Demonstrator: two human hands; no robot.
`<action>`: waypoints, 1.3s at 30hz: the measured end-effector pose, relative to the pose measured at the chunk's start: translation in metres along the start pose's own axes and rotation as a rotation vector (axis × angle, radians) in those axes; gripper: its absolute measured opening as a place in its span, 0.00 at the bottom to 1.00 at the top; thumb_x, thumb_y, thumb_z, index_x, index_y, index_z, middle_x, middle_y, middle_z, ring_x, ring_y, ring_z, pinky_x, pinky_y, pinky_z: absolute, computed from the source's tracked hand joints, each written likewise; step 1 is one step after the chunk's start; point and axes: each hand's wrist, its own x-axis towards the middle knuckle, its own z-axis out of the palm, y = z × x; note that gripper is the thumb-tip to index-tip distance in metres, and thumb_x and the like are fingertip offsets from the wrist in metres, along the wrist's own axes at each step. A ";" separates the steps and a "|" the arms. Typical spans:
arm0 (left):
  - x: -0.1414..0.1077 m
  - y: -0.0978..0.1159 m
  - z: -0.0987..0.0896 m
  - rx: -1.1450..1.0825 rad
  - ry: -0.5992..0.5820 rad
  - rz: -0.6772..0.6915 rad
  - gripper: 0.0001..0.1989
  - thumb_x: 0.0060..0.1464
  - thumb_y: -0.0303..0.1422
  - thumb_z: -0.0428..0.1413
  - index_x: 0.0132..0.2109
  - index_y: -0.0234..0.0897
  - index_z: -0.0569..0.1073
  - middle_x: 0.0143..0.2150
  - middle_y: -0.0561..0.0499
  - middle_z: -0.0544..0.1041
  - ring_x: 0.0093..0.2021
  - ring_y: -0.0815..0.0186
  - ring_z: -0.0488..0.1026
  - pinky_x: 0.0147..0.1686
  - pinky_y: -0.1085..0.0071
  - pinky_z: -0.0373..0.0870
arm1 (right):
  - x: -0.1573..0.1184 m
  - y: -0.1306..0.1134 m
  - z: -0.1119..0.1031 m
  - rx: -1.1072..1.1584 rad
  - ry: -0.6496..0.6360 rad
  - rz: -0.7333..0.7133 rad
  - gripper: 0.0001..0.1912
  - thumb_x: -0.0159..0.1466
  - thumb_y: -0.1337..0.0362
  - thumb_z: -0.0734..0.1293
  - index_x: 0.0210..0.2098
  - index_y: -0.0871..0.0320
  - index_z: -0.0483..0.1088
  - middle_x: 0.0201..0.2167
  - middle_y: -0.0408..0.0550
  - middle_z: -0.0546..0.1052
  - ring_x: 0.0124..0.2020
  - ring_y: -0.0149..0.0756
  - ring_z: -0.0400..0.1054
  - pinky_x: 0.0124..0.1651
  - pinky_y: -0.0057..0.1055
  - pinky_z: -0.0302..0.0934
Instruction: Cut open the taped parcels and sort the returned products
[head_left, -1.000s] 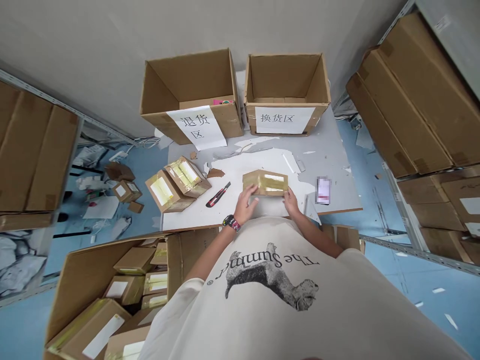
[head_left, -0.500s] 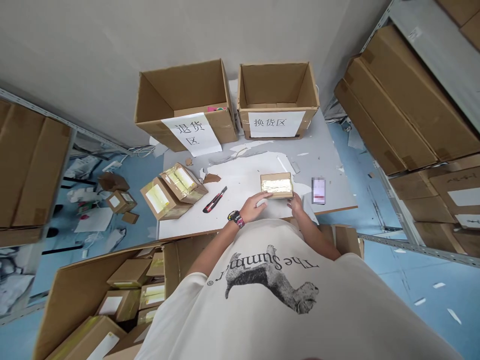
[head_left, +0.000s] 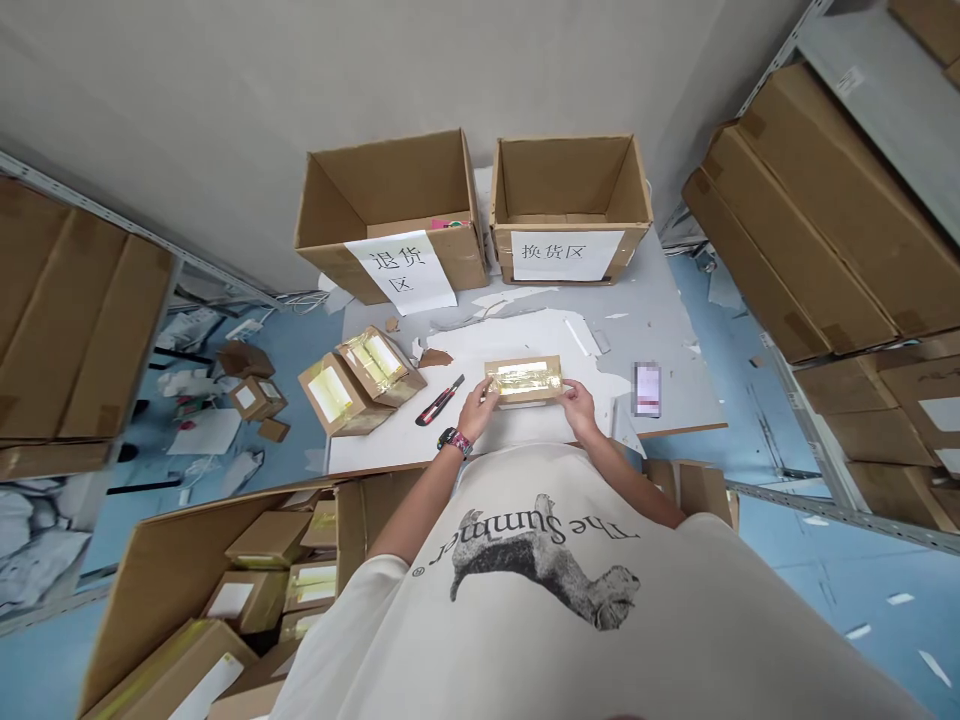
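Observation:
Between my two hands is a small taped cardboard box (head_left: 523, 378) with a white label under shiny tape, close above the white sheet on the table. My left hand (head_left: 478, 408), below a wristwatch, grips the box's left end. At the right end, my right hand (head_left: 578, 408) holds it with thumb and fingers. A red and black utility knife (head_left: 440, 401) lies to the left of my left hand. Two more taped boxes (head_left: 352, 385) sit further left on the table. Right of my right hand lies a phone (head_left: 646, 390) with a lit, blurred screen.
Two open cartons with paper signs, a left one (head_left: 390, 180) and a right one (head_left: 570, 185), stand at the table's back. A large carton (head_left: 142, 590) of parcels is at lower left. Shelves with boxes (head_left: 810, 210) flank both sides; scraps litter the blue floor.
The box has moved left and turned, showing a longer labelled face. My left hand has shifted to its left end, and my right hand now grips its right end. The camera view has shifted slightly.

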 end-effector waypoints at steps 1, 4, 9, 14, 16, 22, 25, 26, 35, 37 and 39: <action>-0.002 -0.003 0.001 0.005 -0.002 -0.025 0.29 0.72 0.51 0.63 0.73 0.46 0.78 0.72 0.39 0.82 0.67 0.47 0.80 0.68 0.52 0.75 | -0.001 -0.004 0.003 -0.028 0.020 -0.010 0.31 0.56 0.49 0.76 0.56 0.54 0.83 0.35 0.43 0.78 0.42 0.47 0.73 0.53 0.42 0.71; -0.006 -0.010 0.004 -0.007 -0.011 -0.096 0.35 0.70 0.52 0.66 0.76 0.45 0.73 0.67 0.38 0.83 0.61 0.49 0.83 0.65 0.52 0.77 | -0.001 -0.015 0.003 -0.073 0.098 -0.021 0.26 0.57 0.52 0.75 0.52 0.54 0.85 0.52 0.53 0.82 0.53 0.50 0.76 0.63 0.46 0.72; -0.007 -0.027 0.011 -0.233 -0.122 -0.232 0.43 0.71 0.59 0.62 0.83 0.50 0.60 0.78 0.35 0.74 0.73 0.49 0.77 0.67 0.51 0.77 | -0.018 -0.045 0.004 -0.052 0.000 -0.260 0.17 0.65 0.55 0.72 0.50 0.51 0.86 0.57 0.54 0.84 0.62 0.54 0.77 0.72 0.51 0.69; -0.008 -0.041 0.027 -0.312 -0.243 -0.383 0.39 0.73 0.69 0.49 0.79 0.57 0.71 0.88 0.43 0.61 0.87 0.43 0.60 0.75 0.40 0.69 | -0.050 -0.071 0.025 -0.208 -0.270 -0.619 0.12 0.74 0.58 0.70 0.49 0.47 0.88 0.52 0.49 0.88 0.58 0.50 0.80 0.70 0.50 0.71; -0.007 -0.039 0.030 -0.335 -0.170 -0.440 0.41 0.73 0.70 0.46 0.77 0.53 0.73 0.89 0.42 0.60 0.86 0.41 0.61 0.77 0.40 0.67 | -0.053 -0.072 0.023 -0.241 -0.296 -0.635 0.14 0.74 0.59 0.69 0.52 0.47 0.87 0.53 0.50 0.88 0.58 0.50 0.80 0.68 0.49 0.73; -0.004 -0.020 0.015 -0.445 -0.138 -0.375 0.39 0.74 0.65 0.48 0.77 0.49 0.73 0.83 0.39 0.72 0.77 0.48 0.75 0.71 0.51 0.75 | -0.024 -0.055 -0.018 -0.348 -0.108 -0.434 0.21 0.73 0.54 0.68 0.59 0.50 0.85 0.60 0.56 0.85 0.58 0.53 0.79 0.65 0.51 0.75; -0.008 -0.008 0.017 -0.394 -0.177 -0.348 0.35 0.71 0.64 0.55 0.71 0.48 0.78 0.77 0.39 0.78 0.71 0.47 0.79 0.64 0.52 0.79 | -0.015 -0.048 -0.023 -0.424 -0.266 -0.236 0.24 0.72 0.49 0.68 0.62 0.50 0.83 0.56 0.53 0.87 0.51 0.51 0.81 0.61 0.49 0.77; -0.009 -0.004 0.019 -0.378 -0.169 -0.340 0.34 0.70 0.64 0.57 0.69 0.47 0.79 0.75 0.39 0.79 0.70 0.47 0.80 0.62 0.53 0.81 | -0.014 -0.046 -0.021 -0.442 -0.308 -0.201 0.25 0.73 0.47 0.68 0.62 0.50 0.83 0.55 0.52 0.88 0.51 0.52 0.82 0.62 0.49 0.76; -0.010 0.013 0.012 -0.408 -0.048 -0.135 0.33 0.75 0.62 0.51 0.71 0.46 0.74 0.79 0.40 0.75 0.74 0.51 0.77 0.63 0.57 0.81 | -0.010 -0.048 -0.007 -0.158 -0.324 -0.212 0.33 0.67 0.55 0.69 0.71 0.46 0.77 0.70 0.49 0.83 0.64 0.49 0.80 0.71 0.47 0.73; -0.009 0.008 0.009 -0.376 -0.024 -0.123 0.31 0.77 0.60 0.49 0.70 0.45 0.74 0.79 0.39 0.75 0.74 0.52 0.77 0.64 0.57 0.80 | -0.011 -0.041 -0.006 -0.083 -0.305 -0.229 0.27 0.68 0.55 0.68 0.65 0.47 0.81 0.69 0.49 0.84 0.69 0.49 0.78 0.74 0.48 0.70; -0.010 -0.001 0.010 -0.313 0.001 -0.170 0.29 0.77 0.57 0.52 0.70 0.44 0.73 0.77 0.37 0.77 0.73 0.51 0.78 0.65 0.55 0.79 | -0.013 -0.029 -0.004 -0.056 -0.305 -0.185 0.21 0.69 0.53 0.68 0.58 0.48 0.82 0.62 0.50 0.87 0.67 0.50 0.79 0.75 0.50 0.69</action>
